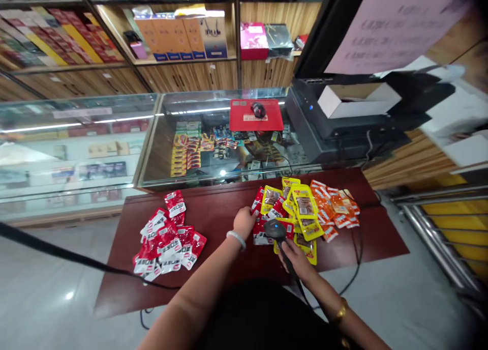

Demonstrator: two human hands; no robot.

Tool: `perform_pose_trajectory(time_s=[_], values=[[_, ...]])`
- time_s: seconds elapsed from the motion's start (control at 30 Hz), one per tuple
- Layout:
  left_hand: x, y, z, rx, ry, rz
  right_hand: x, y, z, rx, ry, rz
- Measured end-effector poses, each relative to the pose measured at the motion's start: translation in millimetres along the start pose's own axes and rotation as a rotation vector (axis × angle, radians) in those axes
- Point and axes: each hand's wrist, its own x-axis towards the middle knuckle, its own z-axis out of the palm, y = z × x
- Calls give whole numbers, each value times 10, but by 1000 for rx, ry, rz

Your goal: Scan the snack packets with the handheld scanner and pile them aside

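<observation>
The right hand (299, 262) is gripping the handle of a black barcode scanner (276, 232), fingers closed around it, holding the scanner head over the near edge of a heap of snack packets on the dark red bench (221, 212). The left hand (244, 222) is reaching forward with fingers curled down, touching a red packet (260, 233) at the left edge of that heap; whether it is pinching the packet cannot be told. A pale bangle (237, 238) is sitting on the left wrist and a gold bracelet (339, 312) on the right.

The heap is lying right of the bench's centre: red packets at its left, yellow packets (303, 210) in the middle, orange packets (333, 207) at the right. A separate pile of red-and-white packets (168, 240) is lying well apart on the left part of the bench.

Behind the bench, a glass display case (213, 136) is holding rows of small packaged goods, with a red mouse pad (240, 118) and a mouse (258, 109) on top. Beside it, a dark machine (343, 128) is carrying an open white box (354, 99). Wall shelves (183, 60) behind are holding boxes.
</observation>
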Motion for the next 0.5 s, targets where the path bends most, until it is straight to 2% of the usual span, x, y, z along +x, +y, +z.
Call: perform_pose_trajectory(time_s=[0.13,0.23,0.37,0.5], values=[[64,32,1,-2,-27,-42,-6,35,-94,58,18,-8],[51,-45,-111,-158,-91,-114,13,-14,-72,61,1,-7],[-2,-207,-430,-403,-11,-182,81,-146,78,31,-74,-13],[-90,-446,-846,-581,129,-216,229,-301,436,-57,-240,-59]])
